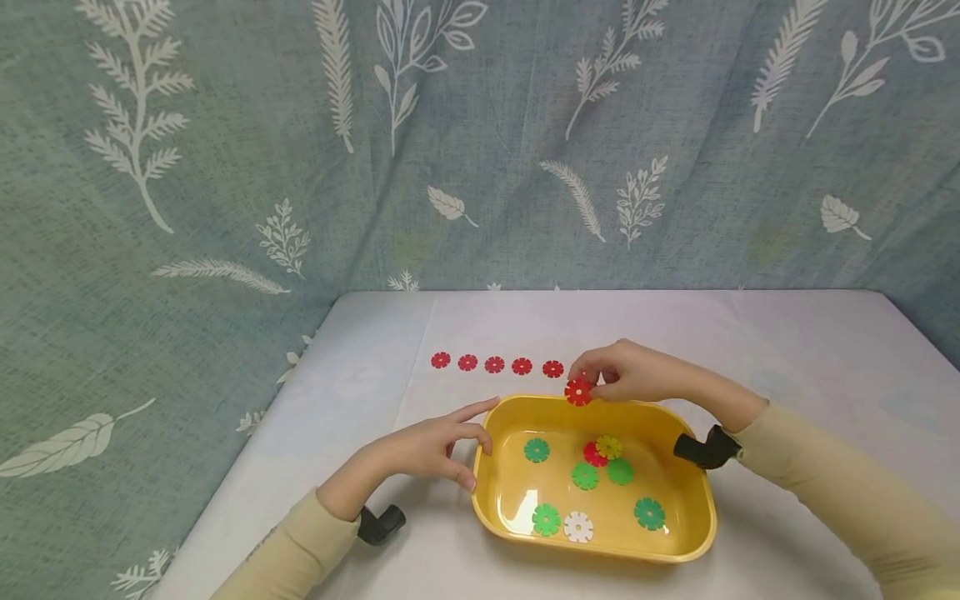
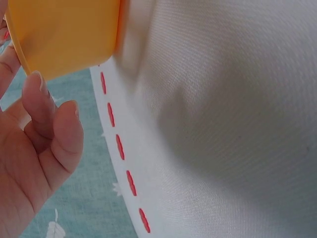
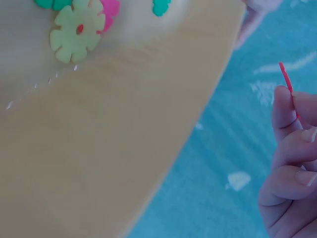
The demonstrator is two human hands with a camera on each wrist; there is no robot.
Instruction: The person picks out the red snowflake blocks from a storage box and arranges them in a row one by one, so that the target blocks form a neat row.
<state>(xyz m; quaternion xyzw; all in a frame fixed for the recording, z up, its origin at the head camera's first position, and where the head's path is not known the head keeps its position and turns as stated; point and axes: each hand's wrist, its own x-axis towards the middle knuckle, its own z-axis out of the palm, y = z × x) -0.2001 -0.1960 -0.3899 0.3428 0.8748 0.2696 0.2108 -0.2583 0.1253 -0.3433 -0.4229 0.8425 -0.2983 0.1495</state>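
Observation:
In the head view my right hand [image 1: 626, 371] pinches a red notched plastic disc [image 1: 578, 392] between thumb and fingertips, over the far rim of a yellow basin [image 1: 600, 546]. The right wrist view shows this disc edge-on, upright between my fingertips [image 3: 283, 101]. At the basin's left end, my left hand [image 1: 431, 446] holds the rim, with a finger over it and the thumb by the outer wall. Behind the basin, several red discs [image 1: 494, 365] lie in a row on the white cloth, left of my right hand.
Inside the basin lie loose discs: several green ones [image 1: 546, 519], a white one [image 1: 578, 527], and a yellow one [image 1: 608, 447] overlapping a red one [image 1: 594, 455]. White cloth [image 1: 375, 367] covers the table. A leaf-patterned curtain [image 1: 495, 167] hangs behind and along the left.

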